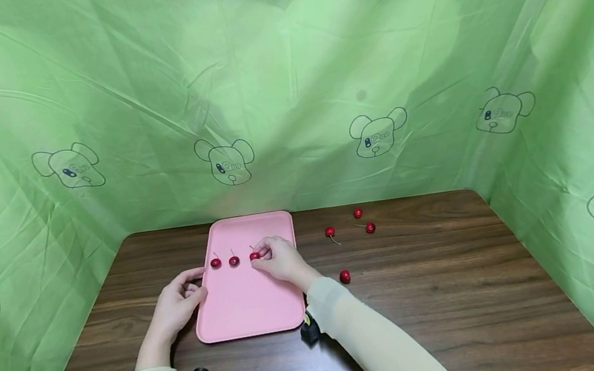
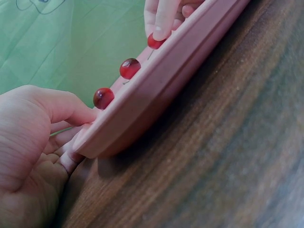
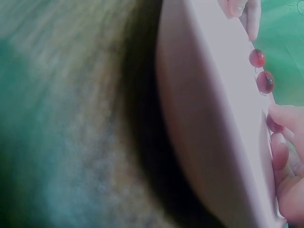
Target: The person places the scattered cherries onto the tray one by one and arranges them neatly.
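Note:
A pink tray (image 1: 248, 303) lies on the wooden table, with a row of red cherries across its upper part. My left hand (image 1: 175, 304) holds the tray's left rim; in the left wrist view one digit (image 2: 71, 108) lies over the edge and other fingers are beside and below it. On the tray, the leftmost cherry (image 1: 215, 263) and the middle cherry (image 1: 234, 261) sit apart with stems pointing away. My right hand (image 1: 283, 262) pinches a third cherry (image 1: 254, 257) at the right end of the row, its thumb and fingertips partly covering the fruit.
Right of the tray, loose cherries lie on the dark wooden table (image 1: 433, 299): one near the forearm (image 1: 345, 277), and at the back a cherry (image 1: 329, 231), another cherry (image 1: 370, 228) and a farther cherry (image 1: 358, 212). A green curtain (image 1: 283, 86) encloses the table's back and sides.

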Motion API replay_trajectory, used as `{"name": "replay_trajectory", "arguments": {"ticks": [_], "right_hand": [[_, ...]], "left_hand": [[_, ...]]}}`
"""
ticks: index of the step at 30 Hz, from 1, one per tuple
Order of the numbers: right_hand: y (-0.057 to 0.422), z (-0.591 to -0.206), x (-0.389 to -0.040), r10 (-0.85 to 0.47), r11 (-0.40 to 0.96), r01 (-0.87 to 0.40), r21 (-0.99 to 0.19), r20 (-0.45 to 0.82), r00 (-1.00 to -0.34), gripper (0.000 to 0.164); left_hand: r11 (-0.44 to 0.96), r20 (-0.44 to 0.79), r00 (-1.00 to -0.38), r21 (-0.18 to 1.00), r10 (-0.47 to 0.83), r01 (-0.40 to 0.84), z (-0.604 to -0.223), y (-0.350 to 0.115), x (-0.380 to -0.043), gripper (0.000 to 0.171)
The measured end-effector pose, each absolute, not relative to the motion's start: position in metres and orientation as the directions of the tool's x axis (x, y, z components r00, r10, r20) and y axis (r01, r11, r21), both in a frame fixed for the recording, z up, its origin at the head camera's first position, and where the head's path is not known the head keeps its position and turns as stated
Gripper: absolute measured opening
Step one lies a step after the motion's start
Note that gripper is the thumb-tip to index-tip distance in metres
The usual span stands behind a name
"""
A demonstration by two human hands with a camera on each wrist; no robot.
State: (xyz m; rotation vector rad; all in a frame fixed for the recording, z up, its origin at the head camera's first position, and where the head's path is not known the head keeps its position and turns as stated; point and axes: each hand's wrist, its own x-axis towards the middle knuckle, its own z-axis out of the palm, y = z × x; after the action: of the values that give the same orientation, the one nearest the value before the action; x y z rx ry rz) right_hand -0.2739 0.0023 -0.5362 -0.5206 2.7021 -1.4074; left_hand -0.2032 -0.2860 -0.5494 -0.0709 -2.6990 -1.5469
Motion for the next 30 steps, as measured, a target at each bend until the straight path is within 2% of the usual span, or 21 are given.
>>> {"name": "replay_trajectory", "arguments": {"ticks": [7,17,30], "right_hand": [[0.002,-0.534,-0.274,-0.321,0.532,-0.287,-0.796,0.124,-0.939,0.024],[0.012,-0.524,-0.268,-0.354,0.481,-0.302,-0.823,0.133,-0.926,0.039],[0.052,-0.482,-0.261,-0.38,0.448,-0.346,-0.824,0.175,-0.908,0.034]], "left_hand": [[0.5,0.047,-0.999,0.865,0.025,0.053,-0.549,-0.286,-0.202,0.044],[0.497,0.035,-0.999,0.867,0.026,0.043,-0.549,-0.286,-0.202,0.044],[0.507,0.045,-0.999,0.861,0.02,0.049,-0.549,-0.286,-0.203,0.043]]}}
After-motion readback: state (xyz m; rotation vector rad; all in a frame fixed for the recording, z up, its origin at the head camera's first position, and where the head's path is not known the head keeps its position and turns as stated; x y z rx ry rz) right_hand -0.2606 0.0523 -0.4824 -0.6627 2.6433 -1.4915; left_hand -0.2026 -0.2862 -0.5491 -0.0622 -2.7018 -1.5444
